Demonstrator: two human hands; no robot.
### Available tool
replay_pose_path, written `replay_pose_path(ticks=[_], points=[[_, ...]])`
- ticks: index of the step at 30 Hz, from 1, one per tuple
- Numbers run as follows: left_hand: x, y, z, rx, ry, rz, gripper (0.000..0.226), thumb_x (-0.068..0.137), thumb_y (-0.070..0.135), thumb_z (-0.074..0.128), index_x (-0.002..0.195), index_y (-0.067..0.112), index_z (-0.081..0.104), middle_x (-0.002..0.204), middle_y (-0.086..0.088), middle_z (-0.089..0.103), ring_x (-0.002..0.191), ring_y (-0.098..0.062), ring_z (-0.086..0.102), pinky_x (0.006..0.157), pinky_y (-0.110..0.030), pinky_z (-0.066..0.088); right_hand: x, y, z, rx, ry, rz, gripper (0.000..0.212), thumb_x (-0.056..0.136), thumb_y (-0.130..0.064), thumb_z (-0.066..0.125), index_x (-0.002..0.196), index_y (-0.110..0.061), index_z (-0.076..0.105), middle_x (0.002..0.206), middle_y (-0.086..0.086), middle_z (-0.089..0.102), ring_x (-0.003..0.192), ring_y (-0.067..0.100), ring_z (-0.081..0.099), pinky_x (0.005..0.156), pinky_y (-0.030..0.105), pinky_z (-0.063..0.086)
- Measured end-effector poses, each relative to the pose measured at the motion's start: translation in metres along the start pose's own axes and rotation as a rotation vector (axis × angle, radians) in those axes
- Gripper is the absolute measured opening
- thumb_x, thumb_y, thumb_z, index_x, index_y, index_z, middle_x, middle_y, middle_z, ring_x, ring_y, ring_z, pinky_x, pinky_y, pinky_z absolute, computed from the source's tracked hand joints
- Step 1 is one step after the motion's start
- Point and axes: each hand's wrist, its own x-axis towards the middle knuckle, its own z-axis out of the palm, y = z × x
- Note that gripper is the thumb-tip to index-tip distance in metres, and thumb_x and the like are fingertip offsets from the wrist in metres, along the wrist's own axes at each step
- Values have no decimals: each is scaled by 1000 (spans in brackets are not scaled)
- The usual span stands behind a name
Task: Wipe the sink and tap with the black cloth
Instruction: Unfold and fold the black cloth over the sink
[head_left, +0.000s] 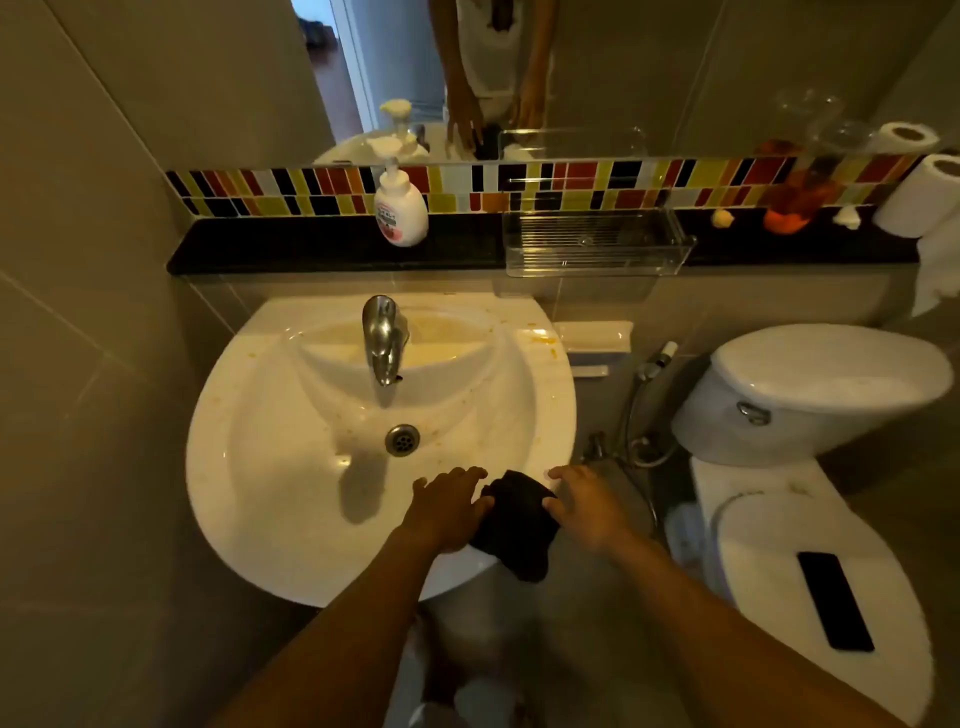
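We hold the black cloth at the sink's front edge.

The black cloth (519, 519) hangs over the rim of the sink (249, 519) at about 5 o'clock from the drain (401, 439). Our left hand (447, 512) and right hand (584, 506) touch it from each side, fingers spread out flat, thumbs pressing its edges; neither hand is closed around it. We think the wiping has hardly begun: yellow-brown spots still dot the bowl, and an orange smear sits on the rim at 2 o'clock. The tap (383, 338) at 12 o'clock looks untouched. Farther back, at 12 o'clock on the dark shelf, stands a soap bottle (400, 208); its pink label is too blurry to read. A phone (835, 601) lies on the toilet lid at 4 o'clock.
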Motion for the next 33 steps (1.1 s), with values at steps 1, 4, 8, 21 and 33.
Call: replay_pose_path(ticks=[1, 4, 8, 21, 33], points=[[1, 1, 1, -9, -4, -5, 47, 99, 42, 37, 142, 25, 35, 144, -4, 45, 133, -26, 41, 114, -48, 22, 1, 1, 1, 3, -2, 7, 44, 92, -20, 59, 134, -14, 48, 141, 9, 44, 129, 25, 44, 102, 32, 40], [4, 1, 5, -18, -3, -19, 45, 98, 42, 38, 140, 26, 36, 142, -4, 48, 130, -26, 44, 112, -47, 24, 1, 3, 5, 28, -3, 16, 43, 92, -20, 60, 132, -14, 48, 137, 9, 45, 127, 24, 46, 102, 34, 43], [7, 0, 10, -29, -9, -20, 43, 98, 40, 38, 139, 25, 38, 137, -4, 51, 125, -26, 49, 109, -47, 27, 4, 9, 13, 53, 29, 22, 39, 91, -19, 61, 128, -14, 51, 132, 7, 48, 121, 22, 50, 99, 33, 46], [15, 2, 16, -50, 51, 58, 39, 99, 30, 41, 137, 29, 42, 125, -6, 58, 111, -26, 56, 101, -45, 40, 4, 17, 26, 125, 82, 16, 22, 87, -14, 65, 107, -16, 57, 120, 5, 52, 112, 21, 54, 96, 37, 50], [20, 6, 19, -76, 96, 93, 23, 93, 25, 54, 115, 24, 55, 120, -2, 60, 102, -21, 58, 93, -40, 48, 5, 24, 45, 273, 90, 120, 24, 84, -16, 68, 96, -24, 49, 108, 1, 59, 104, 19, 59, 89, 39, 54]])
